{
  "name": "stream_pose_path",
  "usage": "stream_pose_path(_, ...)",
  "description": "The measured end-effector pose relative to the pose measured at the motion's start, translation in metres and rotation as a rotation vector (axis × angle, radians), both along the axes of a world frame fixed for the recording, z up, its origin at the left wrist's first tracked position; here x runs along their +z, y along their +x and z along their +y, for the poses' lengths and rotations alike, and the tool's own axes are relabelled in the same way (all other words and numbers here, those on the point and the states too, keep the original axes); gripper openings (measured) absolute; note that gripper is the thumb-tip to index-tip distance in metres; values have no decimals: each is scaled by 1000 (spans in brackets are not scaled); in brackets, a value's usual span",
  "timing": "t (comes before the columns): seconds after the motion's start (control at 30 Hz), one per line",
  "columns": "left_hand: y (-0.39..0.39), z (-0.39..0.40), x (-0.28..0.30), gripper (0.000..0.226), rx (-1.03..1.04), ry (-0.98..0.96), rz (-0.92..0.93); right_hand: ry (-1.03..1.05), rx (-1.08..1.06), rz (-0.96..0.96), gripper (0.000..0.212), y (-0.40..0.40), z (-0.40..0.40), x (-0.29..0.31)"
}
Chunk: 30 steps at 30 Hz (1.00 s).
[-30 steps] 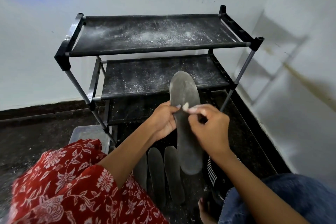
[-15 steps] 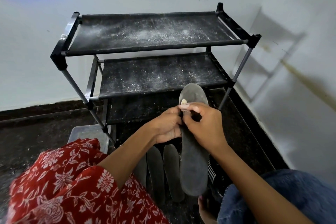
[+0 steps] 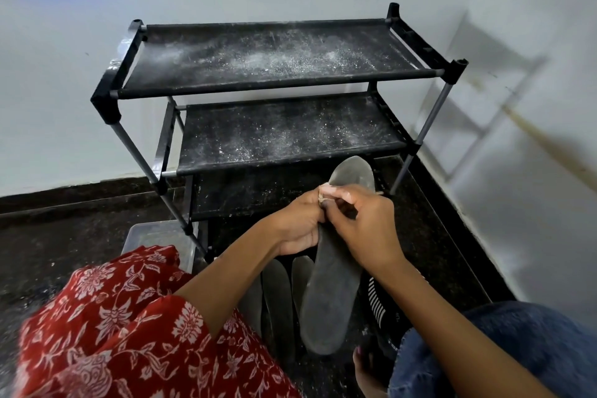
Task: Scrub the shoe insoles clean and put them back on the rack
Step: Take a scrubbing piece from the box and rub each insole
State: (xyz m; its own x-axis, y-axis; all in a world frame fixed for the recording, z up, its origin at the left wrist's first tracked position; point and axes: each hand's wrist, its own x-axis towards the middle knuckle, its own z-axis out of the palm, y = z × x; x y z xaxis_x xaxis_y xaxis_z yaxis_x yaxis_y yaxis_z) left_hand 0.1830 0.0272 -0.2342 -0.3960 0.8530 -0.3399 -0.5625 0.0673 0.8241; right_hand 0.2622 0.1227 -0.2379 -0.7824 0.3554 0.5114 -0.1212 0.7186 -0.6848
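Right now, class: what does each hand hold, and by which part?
Left hand grips the insole by its left edge, near mid-length. Right hand pinches a small pale scrubber.

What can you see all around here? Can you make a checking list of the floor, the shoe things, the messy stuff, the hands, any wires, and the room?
Surface: dark speckled floor, dusty.
Job's things: grey insole held up in front of the black rack; a small pale scrubbing piece pressed on it; more insoles lying on the floor below. Rack shelves carry white powder, no insoles.
Clutter: clear plastic box beside the rack; a black striped thing, unclear what.
Grippers: left hand grips the insole's edge; right hand pinches the scrubbing piece.
Cables: nothing seen.
Surroundings: white walls, corner of a room.
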Motion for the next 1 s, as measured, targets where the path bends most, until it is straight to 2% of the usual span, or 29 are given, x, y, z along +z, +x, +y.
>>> stream_pose_path(0.13, 2, 0, 0, 56, 3, -16, 36, 73, -29, 8, 20, -1, 0, -3)
stream_pose_path(0.27, 5, 2, 0, 68, -8, -5, 43, 53, -80, 27, 20, -4, 3, 3)
stream_pose_path(0.47, 11, 4, -3, 70, -80, 30, 42, 57, -227, 15, 17, -13, 22, 13)
stream_pose_path(0.67, 7, 4, -3, 67, 28, 4, 29, 133, -39, -5, 18, -6, 5, 8)
stream_pose_path(0.73, 5, 4, -4, 65, 38, -6, 26, 128, -35, -11, 18, -6, 4, 7)
stream_pose_path(1.0, 6, 1, -7, 69, -35, 18, 23, 91, -300, -92, 21, -13, 38, 5)
